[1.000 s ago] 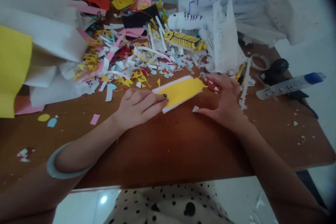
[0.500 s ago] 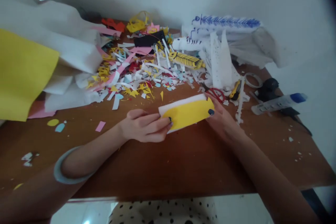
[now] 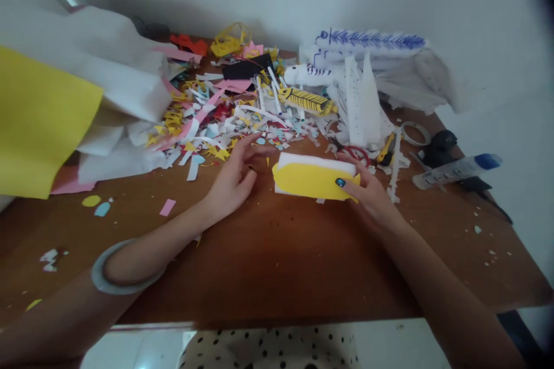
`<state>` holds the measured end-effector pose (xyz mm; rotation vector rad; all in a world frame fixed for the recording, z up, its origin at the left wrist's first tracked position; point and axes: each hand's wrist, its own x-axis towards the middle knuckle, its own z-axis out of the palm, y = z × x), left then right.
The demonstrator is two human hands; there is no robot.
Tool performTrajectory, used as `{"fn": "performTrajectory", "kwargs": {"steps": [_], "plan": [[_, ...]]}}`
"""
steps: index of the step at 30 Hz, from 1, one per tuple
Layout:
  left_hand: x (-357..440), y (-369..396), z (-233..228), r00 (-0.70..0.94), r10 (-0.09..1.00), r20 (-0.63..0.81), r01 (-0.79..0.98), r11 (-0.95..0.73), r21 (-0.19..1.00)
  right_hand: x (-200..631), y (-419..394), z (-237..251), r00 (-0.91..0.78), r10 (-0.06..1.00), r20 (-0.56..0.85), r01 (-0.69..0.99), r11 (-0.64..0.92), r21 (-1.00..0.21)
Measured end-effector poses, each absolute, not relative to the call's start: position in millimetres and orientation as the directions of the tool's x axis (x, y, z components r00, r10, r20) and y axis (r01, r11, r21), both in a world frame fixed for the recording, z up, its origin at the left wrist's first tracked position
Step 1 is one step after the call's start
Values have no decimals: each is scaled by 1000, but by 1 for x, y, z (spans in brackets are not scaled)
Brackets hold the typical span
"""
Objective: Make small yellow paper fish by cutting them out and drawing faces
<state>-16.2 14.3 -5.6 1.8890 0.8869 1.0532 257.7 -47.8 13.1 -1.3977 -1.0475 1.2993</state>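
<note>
My right hand point(image 3: 367, 193) pinches the right end of a yellow fish-shaped cutout point(image 3: 307, 180), its dark-nailed thumb pressed on top. Behind the cutout lies a white piece point(image 3: 318, 160) of foam or thick paper, held in the same grip and showing along the upper edge. Fingers apart, my left hand point(image 3: 236, 179) hovers to the left of the cutout and holds nothing. Just beyond my right fingers rest red-handled scissors point(image 3: 357, 153), with their blades partly among scraps. A yellow fish with black stripes point(image 3: 305, 100) lies on the scrap pile farther back.
A heap of paper scraps point(image 3: 216, 109) covers the table's back. White sheets point(image 3: 116, 52) and a yellow sheet point(image 3: 38, 121) stand at left. At right are a yellow cutter point(image 3: 386, 150), a tape roll point(image 3: 416, 133), a glue bottle point(image 3: 454, 173) and a black glue gun point(image 3: 439, 147).
My left hand has let go of the cutout's left end and moved up and away, fingers opening. The cutout has turned to lie nearly level, still in my right hand.
</note>
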Motion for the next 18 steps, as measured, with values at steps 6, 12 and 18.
{"fn": "performTrajectory", "kwargs": {"steps": [6, 12, 18], "plan": [[-10, 8, -1, 477, 877, 53, -37, -40, 999, 257, -47, 10, 99, 968, -232, -17, -232, -973], [3, -1, 0, 434, 898, -65, -35, 89, 995, 248, -50, 10, 81, 985, -150, 70, -156, -985], [1, 2, -1, 430, 897, -100, -29, 124, 992, 246, -51, 10, 39, 996, -80, 113, -84, -990]]}}
